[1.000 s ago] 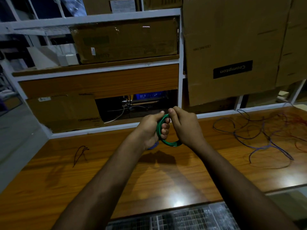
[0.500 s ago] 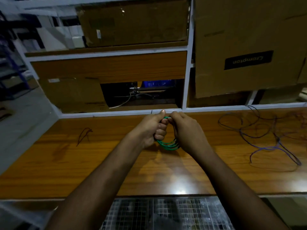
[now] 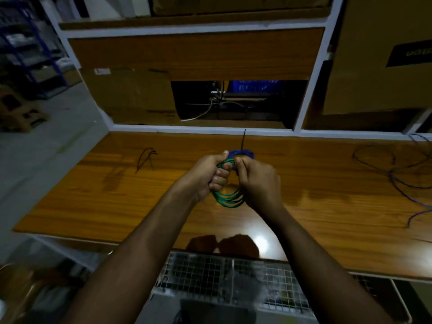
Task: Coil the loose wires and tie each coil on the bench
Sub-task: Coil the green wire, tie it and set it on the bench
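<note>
Left hand: my left hand (image 3: 211, 174) is curled tight round the green coil (image 3: 230, 197), gripping its left side.
Right hand: my right hand (image 3: 258, 181) pinches the top of the coil, close by my left thumb. Both hands are together.
Coil: it is up in my hands, above the bench (image 3: 117, 195), with its loops hanging below my fists.
Blue coil: a blue coil (image 3: 244, 154) lies on the bench just behind my hands, with a thin black tie (image 3: 243, 141) sticking up from it.
Loose wires: more wires (image 3: 397, 174) lie spread out on the far right.
How it feels: I think the coil is light and bendy, and the loops may spring apart.
Where to hold: I would squeeze all the loops together at one spot and put the tie there.
</note>
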Available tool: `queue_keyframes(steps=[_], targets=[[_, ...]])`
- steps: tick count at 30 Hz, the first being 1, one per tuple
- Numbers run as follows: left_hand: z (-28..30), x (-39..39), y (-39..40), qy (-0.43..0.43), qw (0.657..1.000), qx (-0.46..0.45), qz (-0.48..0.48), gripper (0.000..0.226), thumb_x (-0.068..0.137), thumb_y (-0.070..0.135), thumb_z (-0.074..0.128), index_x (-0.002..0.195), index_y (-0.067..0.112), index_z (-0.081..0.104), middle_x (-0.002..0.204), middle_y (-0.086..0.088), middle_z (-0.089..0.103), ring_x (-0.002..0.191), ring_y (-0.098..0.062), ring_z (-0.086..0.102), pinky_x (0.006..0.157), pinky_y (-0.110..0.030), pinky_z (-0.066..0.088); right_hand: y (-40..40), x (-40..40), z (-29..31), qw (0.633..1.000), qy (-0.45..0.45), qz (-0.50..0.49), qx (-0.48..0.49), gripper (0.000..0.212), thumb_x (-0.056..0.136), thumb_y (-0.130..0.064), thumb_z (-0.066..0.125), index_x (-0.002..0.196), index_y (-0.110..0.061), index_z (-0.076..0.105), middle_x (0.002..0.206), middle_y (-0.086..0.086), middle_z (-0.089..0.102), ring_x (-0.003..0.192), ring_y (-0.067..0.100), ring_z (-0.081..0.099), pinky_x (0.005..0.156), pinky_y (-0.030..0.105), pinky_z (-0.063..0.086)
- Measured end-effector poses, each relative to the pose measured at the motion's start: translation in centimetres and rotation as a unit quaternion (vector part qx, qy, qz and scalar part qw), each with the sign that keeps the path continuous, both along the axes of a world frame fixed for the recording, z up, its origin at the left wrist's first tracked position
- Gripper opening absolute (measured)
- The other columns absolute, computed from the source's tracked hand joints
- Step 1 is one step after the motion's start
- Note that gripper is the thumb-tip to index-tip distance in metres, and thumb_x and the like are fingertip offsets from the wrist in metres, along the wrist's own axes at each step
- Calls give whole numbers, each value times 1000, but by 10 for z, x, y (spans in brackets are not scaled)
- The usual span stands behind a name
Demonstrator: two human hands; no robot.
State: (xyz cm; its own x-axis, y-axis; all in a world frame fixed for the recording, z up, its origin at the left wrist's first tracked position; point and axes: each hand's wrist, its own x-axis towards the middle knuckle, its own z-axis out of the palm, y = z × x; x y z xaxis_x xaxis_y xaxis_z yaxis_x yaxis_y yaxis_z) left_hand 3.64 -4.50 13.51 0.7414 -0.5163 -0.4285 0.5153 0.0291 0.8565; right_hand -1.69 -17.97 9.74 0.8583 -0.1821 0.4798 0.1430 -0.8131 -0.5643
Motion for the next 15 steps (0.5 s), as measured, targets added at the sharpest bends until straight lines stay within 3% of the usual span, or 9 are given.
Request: queue_keyframes(steps=[4,8,10,12,14,15], targets=[[-19,32,50,-10,998,54,18,44,105,40,35,67,18,41,46,9,27,34,-4,19,34,-18,13,54,29,-21,997,22,-53,-56,44,104,-43,38,67,-21,44,50,-3,36,43,9,33,42,28,17],[-47,58,108,-33,993,92,69,43,106,35,35,67,18,40,47,9,26,36,-7,19,36,-19,14,108,69,-46,998,40,16,-35,46,104,-43,40,66,-20,53,50,0,47,42,15,44,42,30,25],[-62,73,138,-26,992,91,80,42,106,35,35,67,19,39,48,9,25,37,-7,18,37,-19,15,131,88,-56,993,64,90,32,47,105,-39,43,66,-19,58,53,-2,55,45,12,51,44,31,34],[-74,89,166,-10,993,76,88,42,106,34,34,67,19,38,47,9,24,36,-6,18,35,-17,14,149,106,-73,960,145,137,194,52,105,-41,42,71,-10,67,64,3,67,55,18,63,50,33,48],[-84,104,193,15,993,56,103,42,107,35,32,67,20,36,46,10,23,35,-5,16,34,-15,13,165,122,-94,914,216,127,319,58,103,-49,40,82,-5,70,75,14,70,65,27,68,56,39,52],[-87,111,205,26,992,50,110,42,107,35,32,67,21,35,46,10,22,34,-5,15,34,-14,11,173,130,-107,911,233,115,321,56,102,-52,40,87,-8,70,77,12,70,67,26,67,58,40,51]])
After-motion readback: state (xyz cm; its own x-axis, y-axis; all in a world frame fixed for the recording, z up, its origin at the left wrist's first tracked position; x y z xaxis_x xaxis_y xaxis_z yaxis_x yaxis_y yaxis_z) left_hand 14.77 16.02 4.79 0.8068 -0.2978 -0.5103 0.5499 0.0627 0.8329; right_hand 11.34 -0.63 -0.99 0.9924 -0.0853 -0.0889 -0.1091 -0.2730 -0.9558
